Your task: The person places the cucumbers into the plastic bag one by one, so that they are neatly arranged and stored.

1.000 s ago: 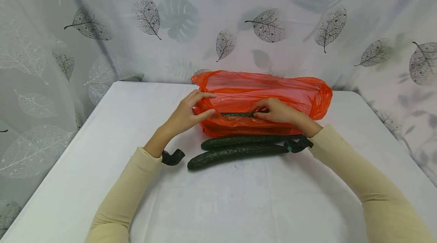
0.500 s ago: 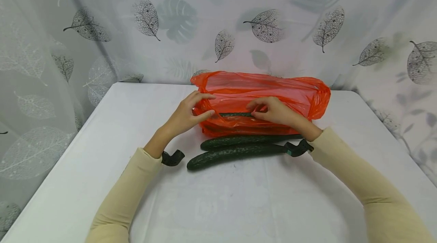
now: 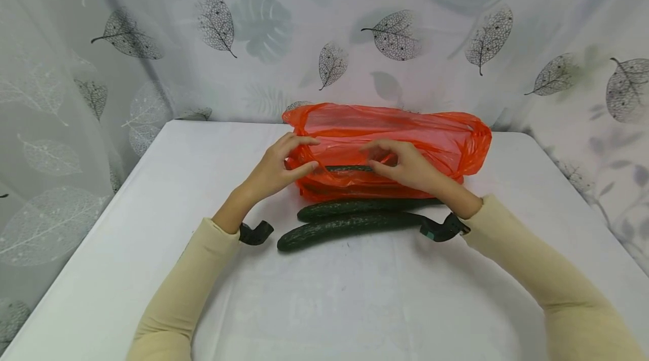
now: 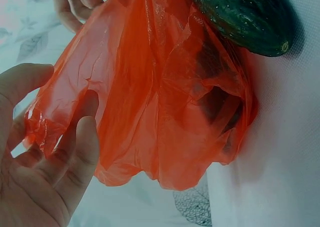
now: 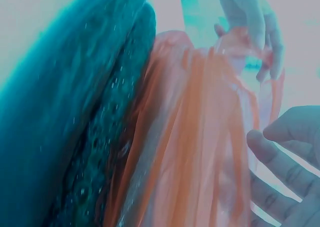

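An orange-red plastic bag (image 3: pixel 385 150) lies on its side at the back of the table, its mouth toward me. Inside, a dark green cucumber (image 3: pixel 347 168) shows through the gap. My left hand (image 3: pixel 274 166) is at the bag's left end, thumb and forefinger spread apart; in the left wrist view some fingers are behind the thin film. Over the cucumber in the bag is my right hand (image 3: pixel 403 165), thumb and fingertips apart and some fingers partly hidden. Two more cucumbers, the rear one (image 3: pixel 355 208) and the front one (image 3: pixel 339 230), lie side by side before the bag.
White cloth covers the table (image 3: pixel 324 304). Behind it hangs a leaf-patterned curtain (image 3: pixel 284 79). A black wrist mount (image 3: pixel 256 233) is on the left forearm, and another black mount (image 3: pixel 443 230) overlaps the front cucumber's right end.
My right hand has shifted a little left along the bag's mouth, and its thumb and fingers have spread apart. The left hand, bag and front cucumbers stay practically where they were.
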Demonstrator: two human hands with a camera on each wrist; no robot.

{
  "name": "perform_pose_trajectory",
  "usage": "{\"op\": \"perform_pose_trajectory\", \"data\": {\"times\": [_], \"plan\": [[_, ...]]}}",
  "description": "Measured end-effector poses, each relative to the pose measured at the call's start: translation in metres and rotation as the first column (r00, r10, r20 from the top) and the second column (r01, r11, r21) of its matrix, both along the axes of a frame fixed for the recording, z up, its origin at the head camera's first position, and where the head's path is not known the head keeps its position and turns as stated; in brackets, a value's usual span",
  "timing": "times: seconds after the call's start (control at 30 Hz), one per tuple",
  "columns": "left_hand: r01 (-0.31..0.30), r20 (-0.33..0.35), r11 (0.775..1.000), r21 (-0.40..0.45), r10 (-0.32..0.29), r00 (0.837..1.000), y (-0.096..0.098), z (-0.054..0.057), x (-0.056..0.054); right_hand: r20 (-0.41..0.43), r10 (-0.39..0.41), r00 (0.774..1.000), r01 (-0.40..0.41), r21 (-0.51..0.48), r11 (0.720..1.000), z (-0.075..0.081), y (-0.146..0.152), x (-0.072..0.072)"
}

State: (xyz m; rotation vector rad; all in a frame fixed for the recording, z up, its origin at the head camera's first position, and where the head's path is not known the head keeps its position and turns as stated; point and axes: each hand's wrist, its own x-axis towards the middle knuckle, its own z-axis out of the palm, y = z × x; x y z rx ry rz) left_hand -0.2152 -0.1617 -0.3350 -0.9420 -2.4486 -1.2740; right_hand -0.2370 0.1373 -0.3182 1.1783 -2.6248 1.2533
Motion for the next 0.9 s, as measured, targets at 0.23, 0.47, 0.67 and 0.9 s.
{"op": "perform_pose_trajectory", "data": {"times": [0.23,0.47,0.67,0.9], "plan": [[0.002,-0.01,1.0,0.004,-0.002,1.0,0.0,0.0,0.0,-0.009,0.048,0.999,-0.048,-0.017,0.999,0.003,-0.003,0.014],[0.001,-0.004,1.0,-0.004,-0.001,1.0,0.001,0.0,0.001,-0.019,0.077,0.997,-0.077,-0.022,0.997,0.001,-0.002,0.026],[0.006,-0.002,1.0,0.0,-0.006,1.0,0.001,0.0,0.0,-0.005,0.153,0.988,-0.153,-0.086,0.985,-0.001,-0.002,0.034],[0.004,-0.01,1.0,-0.008,-0.004,1.0,0.001,-0.001,0.0,0.075,0.304,0.95,-0.297,-0.086,0.951,-0.015,0.001,0.038]]}}
